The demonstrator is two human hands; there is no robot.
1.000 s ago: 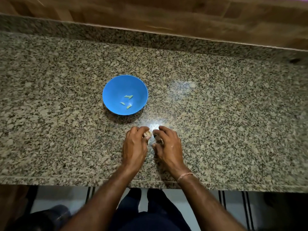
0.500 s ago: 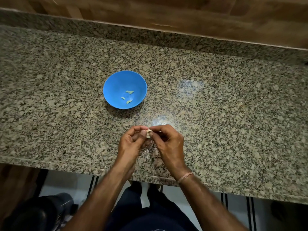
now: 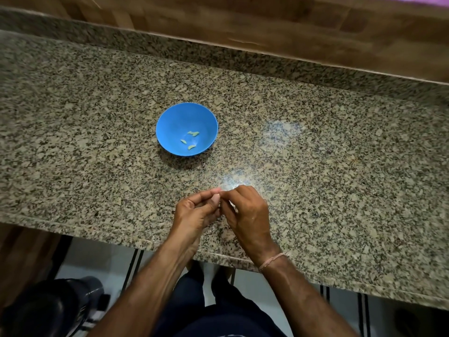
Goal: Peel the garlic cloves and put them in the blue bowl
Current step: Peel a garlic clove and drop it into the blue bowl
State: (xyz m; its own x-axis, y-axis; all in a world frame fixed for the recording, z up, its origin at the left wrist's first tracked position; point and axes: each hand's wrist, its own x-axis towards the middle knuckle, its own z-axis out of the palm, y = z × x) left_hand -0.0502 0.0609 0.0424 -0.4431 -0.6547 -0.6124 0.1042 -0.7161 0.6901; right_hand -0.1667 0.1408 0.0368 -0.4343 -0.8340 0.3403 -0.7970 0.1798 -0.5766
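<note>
A blue bowl [image 3: 187, 128] stands on the speckled granite counter [image 3: 315, 166] with several small pale peeled garlic cloves [image 3: 193, 134] at its bottom. Nearer to me, just above the counter's front part, my left hand [image 3: 194, 211] and my right hand [image 3: 247, 212] meet fingertip to fingertip. Between them they pinch a small garlic clove [image 3: 217, 197], mostly hidden by the fingers. A thin pale sliver shows by my right thumb; whether it is skin I cannot tell.
A raised granite ledge and wooden panelling [image 3: 267, 27] run along the far side of the counter. The counter's front edge [image 3: 109, 231] lies just under my wrists. A dark rounded object [image 3: 48, 310] sits on the floor at lower left.
My hands rose off the counter and came together around the clove. The view shifted a little; the bowl has not moved on the counter.
</note>
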